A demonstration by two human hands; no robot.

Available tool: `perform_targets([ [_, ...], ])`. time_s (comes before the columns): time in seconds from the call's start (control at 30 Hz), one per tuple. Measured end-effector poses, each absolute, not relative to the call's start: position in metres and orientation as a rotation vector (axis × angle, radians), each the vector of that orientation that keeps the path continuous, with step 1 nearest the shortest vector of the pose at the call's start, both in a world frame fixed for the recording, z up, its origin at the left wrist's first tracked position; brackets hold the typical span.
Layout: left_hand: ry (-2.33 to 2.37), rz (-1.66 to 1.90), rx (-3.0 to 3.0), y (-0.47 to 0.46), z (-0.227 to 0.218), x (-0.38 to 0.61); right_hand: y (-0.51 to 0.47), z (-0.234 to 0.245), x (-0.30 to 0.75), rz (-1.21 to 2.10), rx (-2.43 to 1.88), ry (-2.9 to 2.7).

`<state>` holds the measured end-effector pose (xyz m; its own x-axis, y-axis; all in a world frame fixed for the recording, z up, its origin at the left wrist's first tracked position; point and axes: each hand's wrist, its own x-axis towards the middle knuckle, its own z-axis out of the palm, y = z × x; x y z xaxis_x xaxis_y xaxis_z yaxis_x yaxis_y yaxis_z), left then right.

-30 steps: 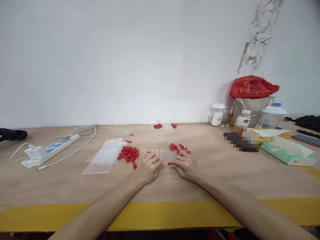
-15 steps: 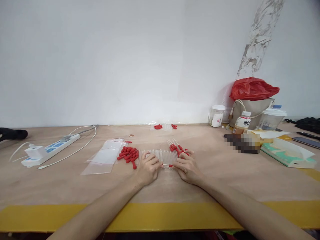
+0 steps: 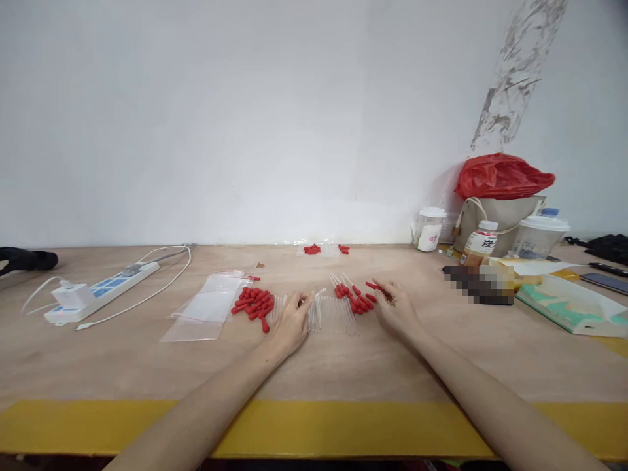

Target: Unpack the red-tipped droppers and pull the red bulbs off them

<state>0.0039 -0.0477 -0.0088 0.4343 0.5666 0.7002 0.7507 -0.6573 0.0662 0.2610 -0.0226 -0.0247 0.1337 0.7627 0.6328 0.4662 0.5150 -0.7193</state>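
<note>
My left hand (image 3: pixel 293 322) is closed in a pinch on a thin clear glass tube (image 3: pixel 320 292), whose end points up and to the right. Beneath and beside that hand lies a row of similar clear tubes (image 3: pixel 338 315). To its left is a heap of red rubber bulbs (image 3: pixel 253 303). My right hand (image 3: pixel 400 309) pinches a red rubber bulb (image 3: pixel 373 285) between thumb and fingertips. Just left of it lies a group of droppers (image 3: pixel 357 302) with red bulbs, some with thin clear stems pointing away from me.
Clear plastic bags (image 3: pixel 203 307) lie left of the red heap, beyond them a white power strip (image 3: pixel 105 292) with cables. Small bagged red pieces (image 3: pixel 312 249) lie by the wall. At right stand a lidded cup (image 3: pixel 430 229), a bottle (image 3: pixel 481 243) and a tissue pack (image 3: pixel 572 304).
My hands were together over the tubes, a tube with a red bulb between them. Now they are apart: the right moved right and away from me, the left raised a bare tube end.
</note>
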Motion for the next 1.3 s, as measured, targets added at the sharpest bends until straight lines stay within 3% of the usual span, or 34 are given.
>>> perform_targets([
  [0.3, -1.075, -1.086, -2.508, -0.049, -0.006, 0.013, -0.011, -0.024, 0.272, 0.297, -1.354, -1.540],
  [0.83, -0.763, -0.964, -2.692, -0.045, -0.010, 0.013, -0.011, -0.027, 0.276, 0.260, -1.353, -1.748],
  [1.3, -0.825, -0.926, -2.666, -0.048, -0.007, 0.011, -0.008, -0.021, 0.276, 0.227, -1.486, -1.599],
])
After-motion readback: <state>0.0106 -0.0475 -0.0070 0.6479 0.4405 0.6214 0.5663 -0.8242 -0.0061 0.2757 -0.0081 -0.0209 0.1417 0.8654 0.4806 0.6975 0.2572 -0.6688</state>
